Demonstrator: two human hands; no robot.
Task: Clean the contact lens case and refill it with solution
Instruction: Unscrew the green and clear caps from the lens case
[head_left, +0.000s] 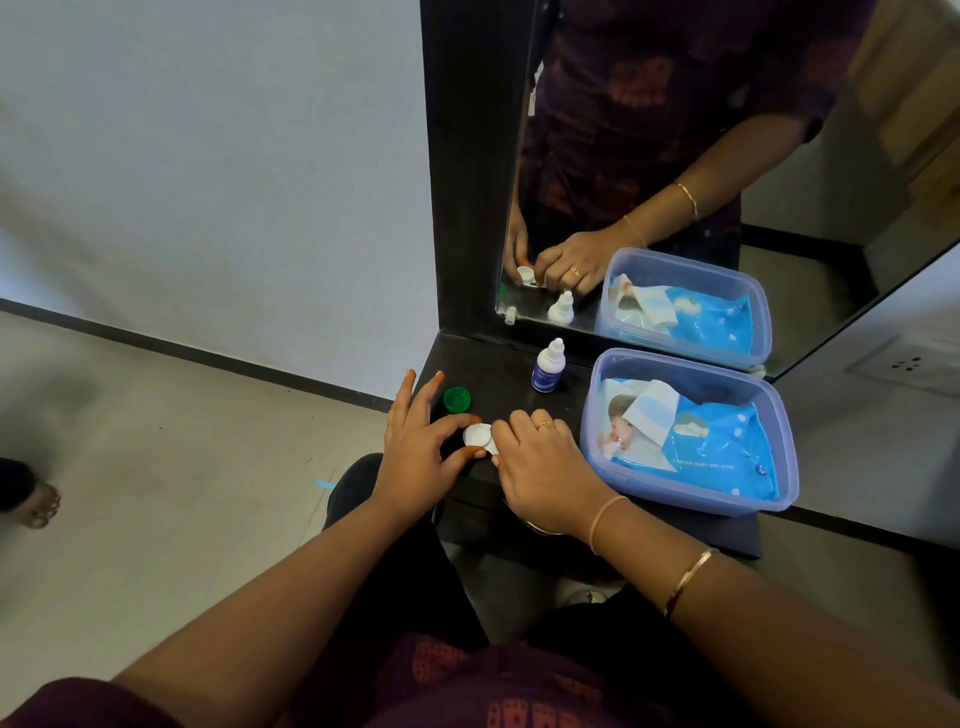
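A white contact lens case (479, 435) lies on the dark shelf (498, 376) near its front edge. My left hand (418, 441) pinches the case's left well between thumb and forefinger, the other fingers spread. My right hand (543, 467) covers the case's right end, fingers curled on it; what it grips there is hidden. A green cap (457, 399) rests loose on the shelf just behind my left hand. The small white solution bottle (547, 367) with a blue label stands upright farther back.
A clear blue plastic tub (779, 441) holding a blue pack of baby wipes (696, 441) fills the shelf's right side. A black-framed mirror (675, 156) rises behind the shelf. Another person's foot (44, 506) is on the floor at far left.
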